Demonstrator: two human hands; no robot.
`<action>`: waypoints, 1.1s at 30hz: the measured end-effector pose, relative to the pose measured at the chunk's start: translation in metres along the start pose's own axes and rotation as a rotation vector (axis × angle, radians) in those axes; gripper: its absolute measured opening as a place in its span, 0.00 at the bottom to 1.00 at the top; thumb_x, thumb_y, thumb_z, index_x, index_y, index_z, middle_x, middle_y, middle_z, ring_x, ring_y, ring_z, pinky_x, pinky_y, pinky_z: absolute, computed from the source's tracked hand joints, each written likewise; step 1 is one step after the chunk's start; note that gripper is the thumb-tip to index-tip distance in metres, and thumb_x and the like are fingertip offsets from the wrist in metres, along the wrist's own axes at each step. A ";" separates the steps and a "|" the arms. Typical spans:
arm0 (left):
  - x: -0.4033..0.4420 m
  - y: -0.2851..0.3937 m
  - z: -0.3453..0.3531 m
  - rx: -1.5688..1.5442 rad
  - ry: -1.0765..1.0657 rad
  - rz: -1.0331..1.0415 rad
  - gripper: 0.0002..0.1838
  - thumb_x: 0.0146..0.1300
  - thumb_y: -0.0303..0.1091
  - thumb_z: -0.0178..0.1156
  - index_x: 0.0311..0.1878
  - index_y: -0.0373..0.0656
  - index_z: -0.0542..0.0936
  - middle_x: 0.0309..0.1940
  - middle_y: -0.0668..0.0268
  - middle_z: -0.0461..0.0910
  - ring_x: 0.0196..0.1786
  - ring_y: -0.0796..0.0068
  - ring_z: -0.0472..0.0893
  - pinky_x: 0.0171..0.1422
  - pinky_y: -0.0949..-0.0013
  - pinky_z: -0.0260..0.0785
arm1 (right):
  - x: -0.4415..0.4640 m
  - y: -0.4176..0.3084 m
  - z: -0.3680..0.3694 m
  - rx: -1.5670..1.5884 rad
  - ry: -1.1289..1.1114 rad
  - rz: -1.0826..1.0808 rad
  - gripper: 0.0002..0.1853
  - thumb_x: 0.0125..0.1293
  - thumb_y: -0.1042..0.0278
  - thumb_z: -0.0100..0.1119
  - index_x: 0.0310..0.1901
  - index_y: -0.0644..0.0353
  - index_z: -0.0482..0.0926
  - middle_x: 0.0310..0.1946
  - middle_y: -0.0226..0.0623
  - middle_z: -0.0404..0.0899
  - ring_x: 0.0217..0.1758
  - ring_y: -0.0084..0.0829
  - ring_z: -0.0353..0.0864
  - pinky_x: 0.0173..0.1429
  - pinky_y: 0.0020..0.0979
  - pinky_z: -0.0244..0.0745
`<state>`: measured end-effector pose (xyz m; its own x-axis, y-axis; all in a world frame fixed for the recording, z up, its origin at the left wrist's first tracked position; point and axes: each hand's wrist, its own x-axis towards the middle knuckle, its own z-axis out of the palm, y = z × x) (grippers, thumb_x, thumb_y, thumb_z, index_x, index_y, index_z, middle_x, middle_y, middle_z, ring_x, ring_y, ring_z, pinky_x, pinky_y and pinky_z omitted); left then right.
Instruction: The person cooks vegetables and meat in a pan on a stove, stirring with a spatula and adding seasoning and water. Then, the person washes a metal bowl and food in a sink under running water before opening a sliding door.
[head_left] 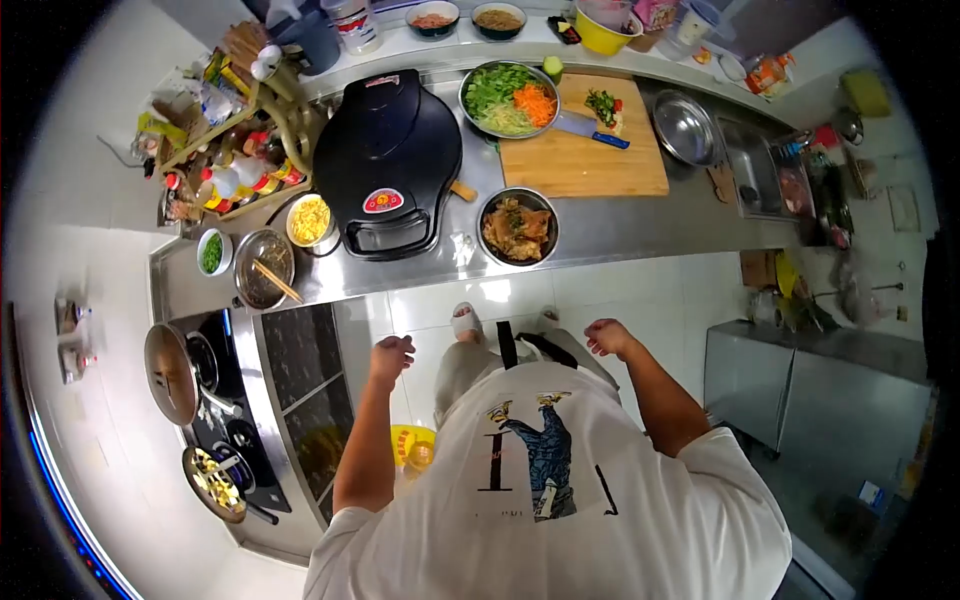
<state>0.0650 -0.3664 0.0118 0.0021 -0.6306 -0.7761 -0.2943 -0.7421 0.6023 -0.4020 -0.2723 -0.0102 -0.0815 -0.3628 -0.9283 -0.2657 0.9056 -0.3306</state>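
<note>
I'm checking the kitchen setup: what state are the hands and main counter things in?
Left hand: loosely curled, nothing visibly held
Right hand: loosely curled, nothing visibly held
Griddle: shut
Knife: lying on the chopping board
Carrots: shredded, uncovered
Large metal bowl: looks empty

Ahead of the left fingers (403, 348), the electric griddle (385, 130) lies on the counter (620, 215); farther left, chopsticks (277, 281) rest across a mixing bowl (285, 260), and the stove (262, 470) reaches from level with those fingers to behind them. Ahead, between these and the right fingers (600, 334), stands a bowl of food (519, 262), and beyond the right fingers lies the cutting board (580, 165), with a knife (598, 132) on it, a plate of vegetables (462, 98) overlapping its left edge and the sink (752, 155) farther right.
</note>
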 end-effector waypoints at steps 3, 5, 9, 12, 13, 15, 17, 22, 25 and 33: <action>0.004 0.022 0.025 -0.011 -0.162 0.048 0.11 0.64 0.38 0.57 0.34 0.38 0.78 0.27 0.64 0.81 0.25 0.78 0.77 0.30 0.74 0.71 | -0.004 -0.004 -0.017 0.087 0.070 -0.088 0.13 0.63 0.58 0.53 0.40 0.59 0.75 0.28 0.34 0.79 0.25 0.26 0.76 0.27 0.28 0.71; 0.002 0.041 0.057 0.031 -0.296 0.154 0.11 0.63 0.38 0.57 0.33 0.39 0.77 0.28 0.64 0.81 0.26 0.79 0.77 0.32 0.74 0.71 | -0.008 -0.010 -0.030 0.125 0.094 -0.076 0.10 0.63 0.61 0.52 0.39 0.58 0.75 0.27 0.33 0.79 0.25 0.24 0.76 0.26 0.26 0.71; 0.005 0.083 0.139 0.120 -0.422 0.232 0.08 0.62 0.36 0.56 0.36 0.40 0.77 0.30 0.67 0.79 0.27 0.79 0.76 0.32 0.74 0.70 | 0.000 0.005 -0.057 0.237 0.097 -0.108 0.07 0.63 0.65 0.51 0.36 0.58 0.76 0.27 0.32 0.78 0.24 0.22 0.75 0.24 0.25 0.70; 0.003 0.117 0.204 0.142 -0.494 0.226 0.09 0.63 0.35 0.55 0.40 0.40 0.77 0.31 0.67 0.79 0.28 0.78 0.76 0.33 0.74 0.69 | -0.001 0.033 -0.080 0.302 0.097 -0.144 0.06 0.62 0.66 0.51 0.36 0.57 0.76 0.25 0.31 0.77 0.24 0.22 0.75 0.23 0.24 0.69; 0.007 0.122 0.227 0.156 -0.525 0.236 0.09 0.63 0.35 0.54 0.41 0.40 0.77 0.31 0.67 0.79 0.28 0.78 0.76 0.33 0.74 0.69 | 0.005 0.057 -0.091 0.283 0.078 -0.162 0.08 0.62 0.64 0.52 0.38 0.58 0.76 0.27 0.32 0.78 0.25 0.23 0.75 0.26 0.25 0.71; 0.008 0.146 0.278 0.229 -0.512 0.213 0.10 0.64 0.36 0.52 0.41 0.40 0.77 0.32 0.67 0.79 0.29 0.78 0.76 0.34 0.73 0.70 | 0.001 0.088 -0.124 0.329 0.083 -0.134 0.11 0.62 0.61 0.53 0.40 0.59 0.76 0.28 0.33 0.79 0.25 0.24 0.76 0.29 0.26 0.73; 0.013 0.164 0.331 0.176 -0.541 0.210 0.09 0.63 0.34 0.52 0.41 0.40 0.77 0.31 0.67 0.79 0.28 0.78 0.76 0.33 0.74 0.70 | -0.017 0.123 -0.155 0.419 0.109 -0.068 0.12 0.62 0.61 0.54 0.40 0.59 0.76 0.28 0.34 0.79 0.25 0.24 0.77 0.29 0.26 0.73; 0.037 0.226 0.464 -0.074 -0.487 0.168 0.10 0.68 0.36 0.49 0.40 0.42 0.78 0.31 0.66 0.80 0.29 0.76 0.76 0.34 0.73 0.70 | -0.052 0.219 -0.254 0.583 0.252 0.065 0.11 0.62 0.61 0.56 0.39 0.59 0.76 0.26 0.34 0.79 0.23 0.26 0.77 0.28 0.28 0.72; 0.058 0.274 0.531 -0.151 -0.495 0.202 0.12 0.68 0.38 0.48 0.35 0.42 0.76 0.26 0.68 0.75 0.27 0.75 0.75 0.34 0.71 0.70 | -0.061 0.260 -0.306 0.766 0.291 0.034 0.10 0.62 0.62 0.56 0.38 0.58 0.76 0.26 0.33 0.78 0.22 0.25 0.76 0.28 0.28 0.71; 0.147 0.344 0.650 -0.189 -0.315 0.126 0.21 0.69 0.49 0.46 0.37 0.37 0.74 0.21 0.62 0.75 0.22 0.71 0.74 0.29 0.69 0.69 | -0.024 0.246 -0.399 0.789 0.293 -0.072 0.12 0.62 0.60 0.56 0.42 0.59 0.76 0.29 0.35 0.80 0.28 0.28 0.79 0.31 0.29 0.74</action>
<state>-0.6568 -0.5672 -0.0166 -0.3250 -0.6406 -0.6957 -0.0917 -0.7108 0.6974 -0.8488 -0.1290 -0.0016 -0.3652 -0.3690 -0.8547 0.4603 0.7264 -0.5103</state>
